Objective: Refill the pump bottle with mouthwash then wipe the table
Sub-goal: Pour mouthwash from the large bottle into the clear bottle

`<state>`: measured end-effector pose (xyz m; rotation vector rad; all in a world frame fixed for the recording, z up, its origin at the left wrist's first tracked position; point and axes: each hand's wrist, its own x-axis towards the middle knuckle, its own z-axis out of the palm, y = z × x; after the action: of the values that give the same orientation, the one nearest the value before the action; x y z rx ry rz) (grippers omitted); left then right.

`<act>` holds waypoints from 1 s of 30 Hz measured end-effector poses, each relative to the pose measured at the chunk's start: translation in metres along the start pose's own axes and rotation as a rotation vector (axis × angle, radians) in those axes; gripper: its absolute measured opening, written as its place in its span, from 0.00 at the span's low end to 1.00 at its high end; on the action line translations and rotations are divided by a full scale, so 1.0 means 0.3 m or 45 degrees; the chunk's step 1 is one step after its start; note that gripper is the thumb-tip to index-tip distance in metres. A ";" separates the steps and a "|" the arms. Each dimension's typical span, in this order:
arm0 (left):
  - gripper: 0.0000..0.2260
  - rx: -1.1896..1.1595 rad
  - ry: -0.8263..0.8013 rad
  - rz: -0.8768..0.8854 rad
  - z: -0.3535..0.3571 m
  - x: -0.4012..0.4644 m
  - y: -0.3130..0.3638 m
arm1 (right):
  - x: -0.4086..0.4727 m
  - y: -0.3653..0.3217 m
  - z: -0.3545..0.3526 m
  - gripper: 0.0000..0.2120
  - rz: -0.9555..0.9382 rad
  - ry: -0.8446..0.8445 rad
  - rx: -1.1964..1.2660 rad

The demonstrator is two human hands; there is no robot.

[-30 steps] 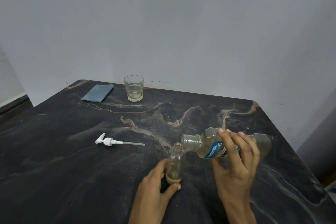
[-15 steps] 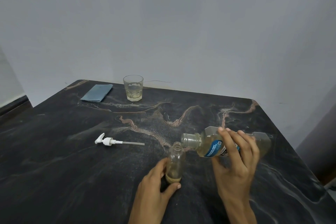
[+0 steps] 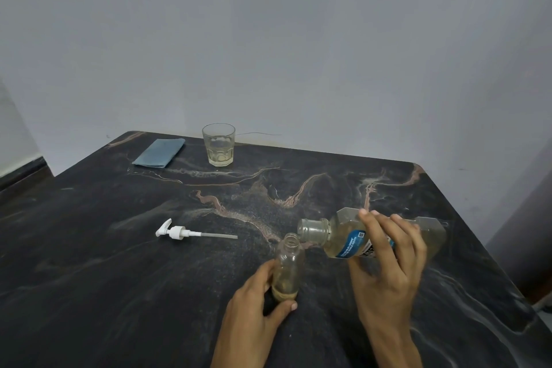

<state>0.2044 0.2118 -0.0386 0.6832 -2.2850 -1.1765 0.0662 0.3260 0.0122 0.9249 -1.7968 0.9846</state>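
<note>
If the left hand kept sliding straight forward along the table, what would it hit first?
The left hand already grips the small pump bottle; beyond that, probably bare table, with the glass far off and slightly left. Depth is uncertain.

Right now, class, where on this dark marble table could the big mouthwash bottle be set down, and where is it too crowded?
Free: the wide near-left stretch of the dark marble table below the white pump head, and the middle strip between the clear drinking glass and the small clear pump bottle. Crowded: near centre-right, where both hands work; the far-left corner holds the folded blue cloth.
</note>
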 end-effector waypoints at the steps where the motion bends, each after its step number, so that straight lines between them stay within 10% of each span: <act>1: 0.28 0.002 0.001 -0.001 0.000 0.000 0.000 | 0.000 0.000 0.000 0.43 0.000 0.000 -0.003; 30: 0.29 -0.039 0.012 0.006 -0.004 -0.002 0.015 | 0.001 -0.011 -0.002 0.41 -0.018 0.011 -0.016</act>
<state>0.2046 0.2137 -0.0343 0.6703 -2.2548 -1.2011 0.0692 0.3252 0.0136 0.9229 -1.7851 0.9665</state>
